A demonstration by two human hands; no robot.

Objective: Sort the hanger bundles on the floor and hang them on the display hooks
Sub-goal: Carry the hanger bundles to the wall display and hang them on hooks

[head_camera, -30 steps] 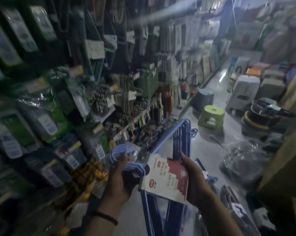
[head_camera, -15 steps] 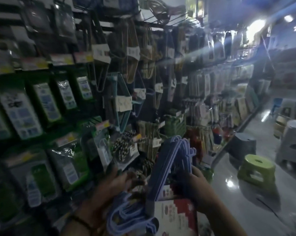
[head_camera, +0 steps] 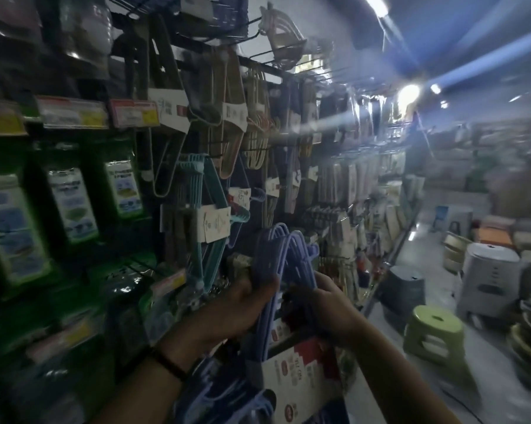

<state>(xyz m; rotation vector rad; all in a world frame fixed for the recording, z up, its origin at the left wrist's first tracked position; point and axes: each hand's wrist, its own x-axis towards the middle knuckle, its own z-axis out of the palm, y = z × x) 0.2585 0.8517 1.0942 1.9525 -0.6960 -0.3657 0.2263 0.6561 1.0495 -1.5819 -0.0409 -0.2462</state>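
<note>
Because motion blur smears the whole dim shop aisle, print on labels and price tags cannot be read, and goods toward 3 o'clock dissolve into pale streaks. Both forearms enter from 6 o'clock, cut off by the bottom edge.

A blue hanger bundle [head_camera: 276, 264] stands nearly upright at lower centre, its rounded top ends reaching toward 12 o'clock. Its lower end, past a white-and-red card label [head_camera: 301, 377], runs out of view at 6 o'clock. The left hand [head_camera: 236, 313], with a dark wristband [head_camera: 169, 362] at the wrist, grips the bundle's left edge from 9 o'clock, fingers curled round the plastic. The right hand [head_camera: 328, 310] holds the right edge from 3 o'clock, fingers wrapped over the bars, with the fingertips hidden behind them. The bundle sits between the two hands, rising above both and hanging below both. The card label lies just below the right hand.

Behind the bundle, toward 10 o'clock, a teal hanger bundle [head_camera: 203, 215] hangs on the display wall. Beige hangers [head_camera: 230, 117] hang above it toward 12 o'clock on wire display hooks [head_camera: 255, 150]. Whether the held bundle touches any hook cannot be told. Green packets [head_camera: 71, 206] fill the wall at 9 o'clock. On the floor at 4 o'clock stand a green stool [head_camera: 435, 332] and, beyond it, a dark grey stool [head_camera: 406, 289].
</note>
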